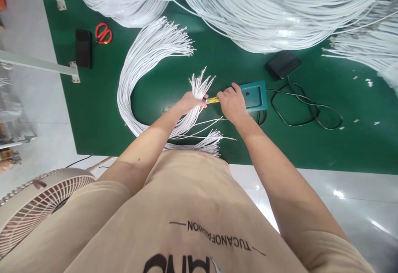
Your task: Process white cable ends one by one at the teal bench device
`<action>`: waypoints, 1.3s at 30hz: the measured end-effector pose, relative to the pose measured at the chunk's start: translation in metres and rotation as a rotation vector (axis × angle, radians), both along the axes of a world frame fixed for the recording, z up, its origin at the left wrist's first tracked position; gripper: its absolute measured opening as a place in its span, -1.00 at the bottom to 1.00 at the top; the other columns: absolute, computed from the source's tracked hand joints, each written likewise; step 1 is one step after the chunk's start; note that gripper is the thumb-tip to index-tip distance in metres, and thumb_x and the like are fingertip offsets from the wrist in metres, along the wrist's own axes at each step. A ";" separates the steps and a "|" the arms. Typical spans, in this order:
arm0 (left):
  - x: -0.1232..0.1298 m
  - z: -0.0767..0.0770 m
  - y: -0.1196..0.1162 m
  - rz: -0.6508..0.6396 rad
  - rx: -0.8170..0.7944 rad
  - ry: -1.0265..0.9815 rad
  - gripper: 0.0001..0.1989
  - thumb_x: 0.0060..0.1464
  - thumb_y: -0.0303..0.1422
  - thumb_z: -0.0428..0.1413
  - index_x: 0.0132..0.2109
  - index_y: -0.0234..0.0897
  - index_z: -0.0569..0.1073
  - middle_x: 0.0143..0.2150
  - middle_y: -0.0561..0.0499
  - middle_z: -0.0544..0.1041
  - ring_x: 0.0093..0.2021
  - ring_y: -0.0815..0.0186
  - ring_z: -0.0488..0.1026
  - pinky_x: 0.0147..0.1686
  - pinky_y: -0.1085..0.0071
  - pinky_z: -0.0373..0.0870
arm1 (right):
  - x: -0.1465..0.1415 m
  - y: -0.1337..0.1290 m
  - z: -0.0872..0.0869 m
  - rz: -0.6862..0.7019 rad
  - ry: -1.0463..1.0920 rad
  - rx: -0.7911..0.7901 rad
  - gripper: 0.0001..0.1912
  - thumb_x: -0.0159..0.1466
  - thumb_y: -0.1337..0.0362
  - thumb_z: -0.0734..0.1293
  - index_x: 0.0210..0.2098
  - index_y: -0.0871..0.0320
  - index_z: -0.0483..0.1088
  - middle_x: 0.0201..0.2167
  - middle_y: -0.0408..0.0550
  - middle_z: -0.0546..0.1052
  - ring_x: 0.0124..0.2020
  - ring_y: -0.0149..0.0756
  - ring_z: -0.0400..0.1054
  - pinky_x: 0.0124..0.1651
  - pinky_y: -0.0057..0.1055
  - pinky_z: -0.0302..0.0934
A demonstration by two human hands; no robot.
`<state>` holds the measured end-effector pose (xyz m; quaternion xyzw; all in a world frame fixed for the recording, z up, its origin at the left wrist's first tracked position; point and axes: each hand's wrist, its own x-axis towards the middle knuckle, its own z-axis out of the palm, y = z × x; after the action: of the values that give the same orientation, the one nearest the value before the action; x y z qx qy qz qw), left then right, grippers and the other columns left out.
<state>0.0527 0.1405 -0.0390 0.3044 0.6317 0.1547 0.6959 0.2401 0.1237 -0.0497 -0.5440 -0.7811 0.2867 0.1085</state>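
Note:
My left hand (190, 102) is closed around a bundle of white wires (184, 127), close to their ends, which fan out above the thumb. My right hand (232, 102) is closed on a thin yellow piece (213, 100) that reaches left to my left fingertips; whether it is wires or a tool I cannot tell. Just past my right hand lies a teal box (256, 96) with a recessed top, its left part hidden by the hand. The bundle curves left and back to another fan of ends (174, 36).
Large coils of white wire (273, 11) cover the back of the green table (311, 148). Red-handled scissors (103, 33) and a black phone-like object (83, 48) lie left. A black box (283, 64) and black cable (326, 106) are right. A fan (46, 206) stands front left.

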 end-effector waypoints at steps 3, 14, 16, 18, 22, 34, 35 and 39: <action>0.000 -0.006 0.000 0.022 0.016 0.014 -0.54 -0.34 -0.63 0.26 -0.14 -0.46 0.52 -0.57 0.05 0.44 -0.52 0.36 0.39 -0.30 0.30 0.35 | 0.002 0.005 0.000 0.009 0.054 -0.089 -0.78 0.24 0.37 0.20 -0.28 0.08 0.48 -0.35 0.01 0.56 -0.09 -0.07 0.28 0.32 0.06 -0.24; -0.007 -0.013 -0.008 -0.026 0.180 0.093 -0.58 -0.35 -0.56 0.28 -0.19 -0.43 0.54 -0.47 0.03 0.49 -0.48 0.37 0.41 -0.34 0.36 0.39 | -0.032 0.018 -0.001 -0.105 0.140 -0.226 -0.70 0.33 0.25 0.16 -0.38 0.14 0.49 -0.08 0.01 0.52 0.18 -0.06 0.21 0.32 0.10 -0.19; -0.008 -0.011 -0.011 -0.020 0.207 0.051 -0.61 -0.34 -0.55 0.28 -0.21 -0.41 0.54 -0.45 0.04 0.50 -0.46 0.37 0.42 -0.33 0.38 0.39 | -0.036 0.022 -0.003 -0.098 0.181 -0.328 -0.75 0.27 0.23 0.27 -0.48 0.15 0.47 -0.12 0.01 0.54 0.19 -0.02 0.21 0.30 0.08 -0.13; -0.008 -0.007 -0.012 -0.004 0.196 0.015 -0.58 -0.33 -0.54 0.27 -0.18 -0.40 0.52 -0.43 0.05 0.50 -0.45 0.38 0.43 -0.31 0.38 0.40 | -0.036 0.025 -0.005 -0.115 0.236 -0.402 -0.81 0.19 0.26 0.35 -0.54 0.15 0.46 -0.21 -0.02 0.55 0.09 -0.04 0.31 0.23 -0.02 0.03; -0.008 0.000 -0.011 -0.021 0.165 0.013 -0.56 -0.34 -0.54 0.27 -0.16 -0.40 0.51 -0.47 0.06 0.49 -0.49 0.40 0.41 -0.33 0.38 0.38 | -0.031 0.025 -0.005 -0.158 0.253 -0.457 -0.92 0.14 0.30 0.37 -0.47 0.15 0.50 -0.29 -0.04 0.55 -0.19 -0.17 0.40 -0.02 -0.23 0.22; -0.007 -0.007 -0.004 -0.030 0.137 0.099 -0.56 -0.33 -0.58 0.26 -0.16 -0.40 0.51 -0.52 0.06 0.47 -0.53 0.40 0.38 -0.33 0.36 0.36 | -0.009 0.013 0.001 0.023 0.052 -0.116 -0.85 0.24 0.28 0.26 -0.33 0.10 0.49 -0.35 0.01 0.55 -0.06 -0.07 0.31 0.33 0.10 -0.28; -0.006 -0.007 -0.003 -0.029 0.129 0.103 -0.56 -0.33 -0.58 0.25 -0.16 -0.41 0.51 -0.52 0.06 0.47 -0.53 0.40 0.38 -0.34 0.36 0.36 | -0.008 0.014 0.000 0.028 0.051 -0.127 -0.85 0.24 0.29 0.26 -0.34 0.10 0.49 -0.37 0.01 0.55 -0.07 -0.07 0.32 0.33 0.10 -0.27; -0.003 -0.012 -0.001 -0.028 0.092 0.110 -0.55 -0.34 -0.59 0.25 -0.16 -0.42 0.50 -0.55 0.07 0.46 -0.54 0.39 0.38 -0.35 0.35 0.36 | -0.009 0.016 -0.001 0.028 0.048 -0.132 -0.86 0.21 0.31 0.27 -0.38 0.10 0.49 -0.41 0.01 0.55 -0.08 -0.07 0.33 0.32 0.09 -0.24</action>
<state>0.0502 0.1393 -0.0508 0.3528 0.6569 0.1568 0.6476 0.2315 0.1396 -0.0508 -0.5318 -0.7653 0.3521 0.0871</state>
